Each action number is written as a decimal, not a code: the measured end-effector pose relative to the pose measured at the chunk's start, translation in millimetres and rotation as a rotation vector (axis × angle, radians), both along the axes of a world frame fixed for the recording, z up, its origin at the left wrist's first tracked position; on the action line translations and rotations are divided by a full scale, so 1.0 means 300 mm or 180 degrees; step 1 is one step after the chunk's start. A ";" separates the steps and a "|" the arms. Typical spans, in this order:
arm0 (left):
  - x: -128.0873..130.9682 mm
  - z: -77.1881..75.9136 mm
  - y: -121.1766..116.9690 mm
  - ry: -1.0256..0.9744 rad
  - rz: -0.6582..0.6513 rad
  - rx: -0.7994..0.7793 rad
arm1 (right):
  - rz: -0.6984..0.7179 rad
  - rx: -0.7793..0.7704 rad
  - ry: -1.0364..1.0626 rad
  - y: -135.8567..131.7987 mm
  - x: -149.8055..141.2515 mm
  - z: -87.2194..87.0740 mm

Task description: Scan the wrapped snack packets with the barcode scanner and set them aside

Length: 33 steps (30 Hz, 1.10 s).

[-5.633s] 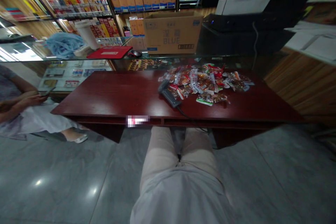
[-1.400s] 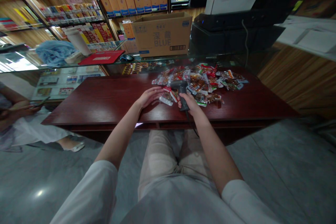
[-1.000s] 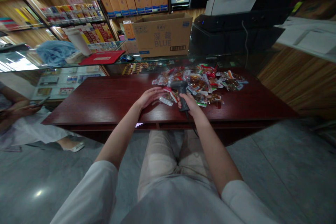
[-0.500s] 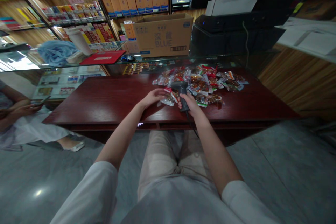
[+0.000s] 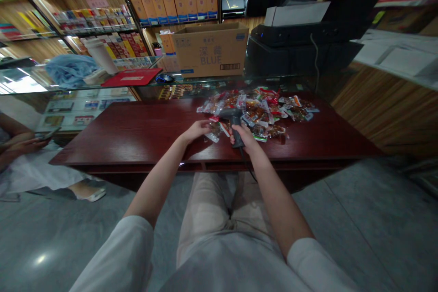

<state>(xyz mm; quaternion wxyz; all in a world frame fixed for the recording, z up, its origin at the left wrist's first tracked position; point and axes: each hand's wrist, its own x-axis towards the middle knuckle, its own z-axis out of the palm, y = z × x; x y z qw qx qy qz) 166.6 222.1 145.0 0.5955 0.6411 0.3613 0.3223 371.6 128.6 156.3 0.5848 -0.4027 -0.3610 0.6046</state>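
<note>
My right hand (image 5: 245, 138) is wrapped round the handle of a dark barcode scanner (image 5: 236, 121), whose head points left over the table. A cable runs down from the handle. To the left, my left hand (image 5: 196, 131) pinches the near edge of a small clear snack packet (image 5: 214, 131) with a red and white label; its fingertips are partly hidden. Just beyond both hands lies a loose heap of shiny vacuum-packed snack packets (image 5: 260, 112), brown inside, with red, white and green printing.
The dark red wooden table (image 5: 130, 132) holds all this. Behind it, a glass counter (image 5: 201, 80) carries a cardboard box (image 5: 210, 52), a red folder (image 5: 132, 77), a mouse (image 5: 164, 78) and a black machine (image 5: 301, 50). At far left sits another person (image 5: 37, 159) with a phone.
My left fingers have curled in at the packet's edge from lying stretched out over it. The scanner stays in my right hand, barely moved. The view has shifted slightly.
</note>
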 end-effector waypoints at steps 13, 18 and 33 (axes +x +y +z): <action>0.003 -0.006 -0.012 -0.0438 0.0131 0.0012 | -0.0017 0.0064 -0.0021 0.000 0.003 -0.002; -0.005 -0.013 -0.015 -0.0642 0.0360 -0.0092 | -0.0063 0.0100 -0.0031 -0.001 0.002 -0.005; -0.041 0.000 -0.007 -0.1562 0.1372 -0.0311 | -0.0057 0.0133 -0.0110 -0.006 -0.002 0.005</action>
